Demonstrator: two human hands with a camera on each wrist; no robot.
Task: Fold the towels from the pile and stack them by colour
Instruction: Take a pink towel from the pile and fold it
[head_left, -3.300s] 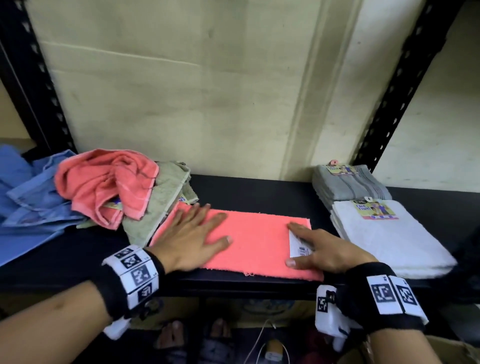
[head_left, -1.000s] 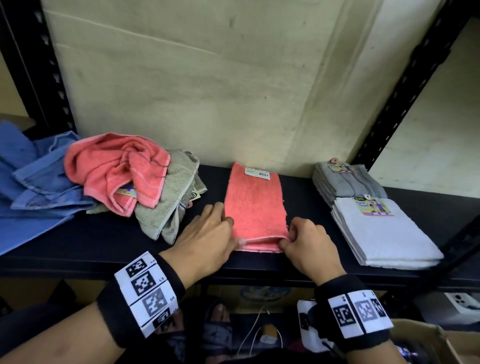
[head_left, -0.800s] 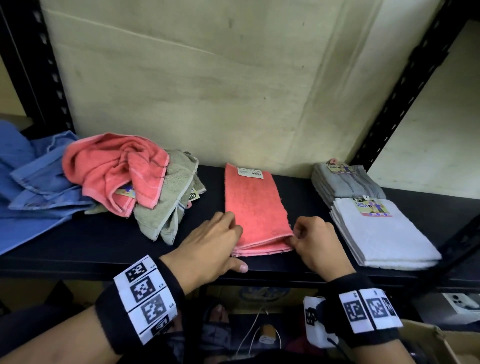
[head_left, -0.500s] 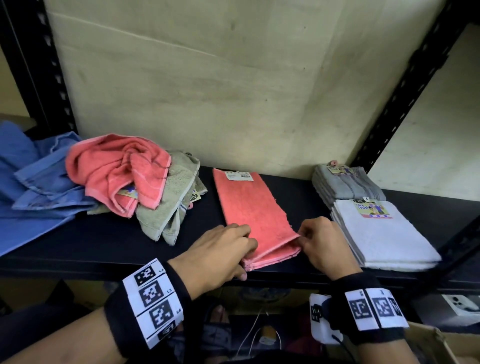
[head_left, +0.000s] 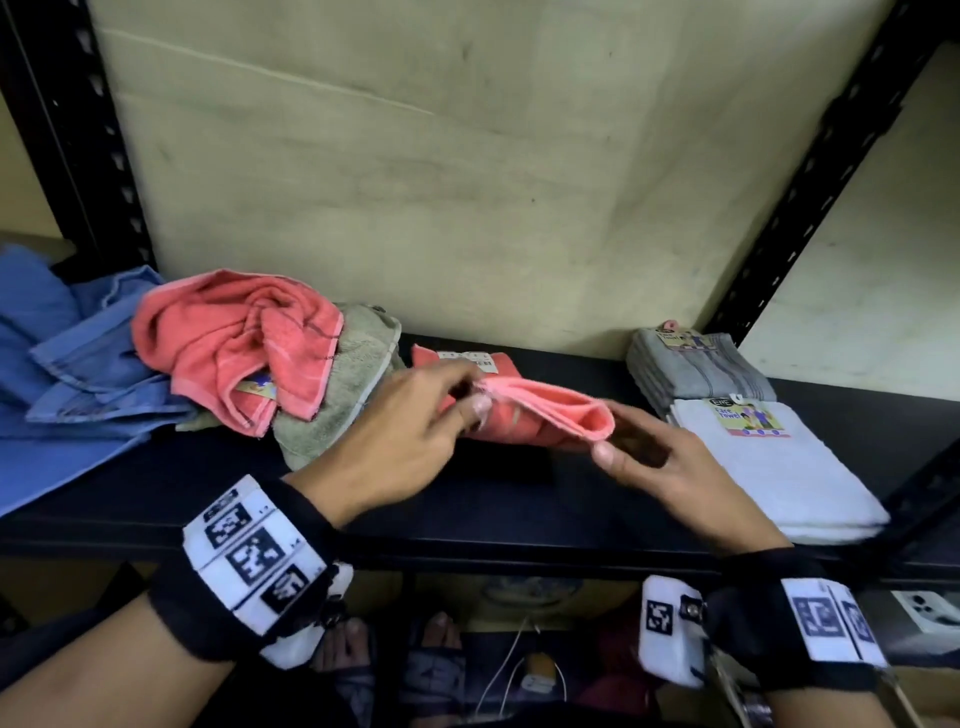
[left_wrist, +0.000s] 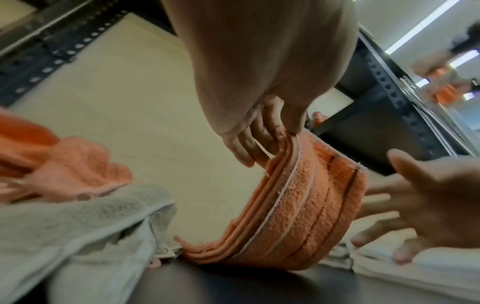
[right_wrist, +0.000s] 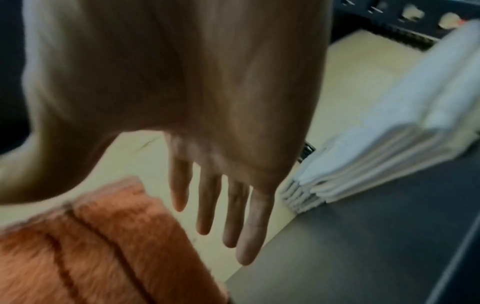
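Folding the coral towel (head_left: 540, 415) at frame centre, the left hand (head_left: 410, 441) pinches its near end while the right hand (head_left: 665, 462) hovers open-fingered beside it, likely next pressing the fold flat.

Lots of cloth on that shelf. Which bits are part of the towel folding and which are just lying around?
Part of the job:
- coral towel, pinched by the left hand; right hand open beside it
- unfolded pile: crumpled coral towel, green towel
- folded grey stack, folded white stack

Just lying about:
- blue garment
- black shelf carrying everything
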